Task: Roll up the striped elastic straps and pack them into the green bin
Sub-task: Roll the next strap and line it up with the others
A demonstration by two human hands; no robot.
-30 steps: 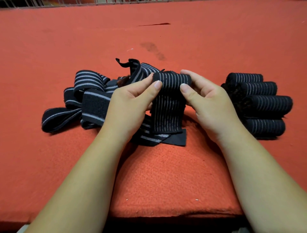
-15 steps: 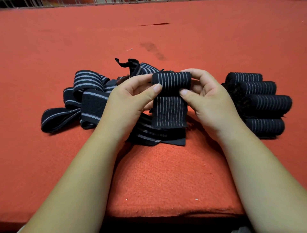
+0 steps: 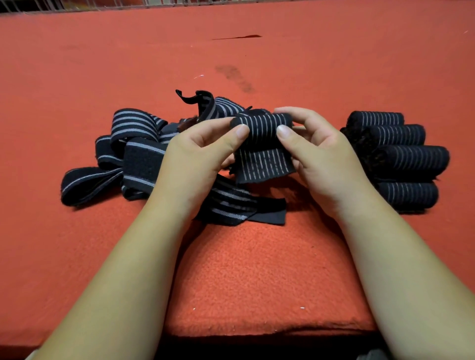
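Both hands hold a partly rolled black strap with thin white stripes (image 3: 262,128) above the red table. My left hand (image 3: 195,159) pinches the roll's left end between thumb and fingers. My right hand (image 3: 316,154) pinches its right end the same way. A short loose tail (image 3: 264,164) hangs down from the roll. To the left lies a tangled pile of unrolled striped straps (image 3: 133,154). At the right, several finished rolls (image 3: 401,156) lie stacked side by side. No green bin is in view.
The table is covered in red felt (image 3: 257,269), with a dark stain (image 3: 234,74) and a slit (image 3: 236,37) farther back. A wire grid (image 3: 154,3) runs along the far edge. The table's front edge (image 3: 257,334) is close to me.
The roll has grown thicker as my hands turned it, and the hanging tail has become shorter, lifting off the straps below.
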